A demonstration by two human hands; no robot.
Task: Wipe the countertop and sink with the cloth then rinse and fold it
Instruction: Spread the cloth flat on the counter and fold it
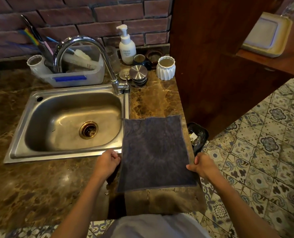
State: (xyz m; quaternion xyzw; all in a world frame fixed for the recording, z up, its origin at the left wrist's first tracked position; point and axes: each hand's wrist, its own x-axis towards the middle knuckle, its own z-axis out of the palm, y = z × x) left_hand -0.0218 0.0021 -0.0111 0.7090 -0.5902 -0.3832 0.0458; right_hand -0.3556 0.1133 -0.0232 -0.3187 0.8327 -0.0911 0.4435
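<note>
Cloth: a dark grey square terry cloth (154,152) was spread flat and open, just right of the stainless steel sink (68,124); its far left corner was laid over the sink's right rim, and its near edge was hung past the counter's front edge.
Left hand: the left hand (108,163) was closed in a pinch on the cloth's left edge, near the sink's front right corner.
Right hand: the right hand (203,164) was closed on the cloth's right edge, at the counter's outer side, well right of the sink.
Countertop: a brown veined marble countertop (31,186) was seen around the sink on all sides, glossy in front of it.
Sink: the basin was seen bare, with a brass-coloured drain (88,130) in its floor and an overflow hole at its far left corner.
Faucet: a chrome gooseneck faucet (89,54) was mounted at the sink's far right corner, its spout arched leftward.
Behind the sink: a clear plastic caddy (70,73) with brushes and utensils was set against the brick wall.
Right of the faucet: a white pump bottle (127,47), a round steel lidded container (138,73) and a white ribbed ceramic cup (166,67) were stood close together.
Floor: a black bin (198,136) was placed on patterned tiles, right of the sink, below the counter's end.
</note>
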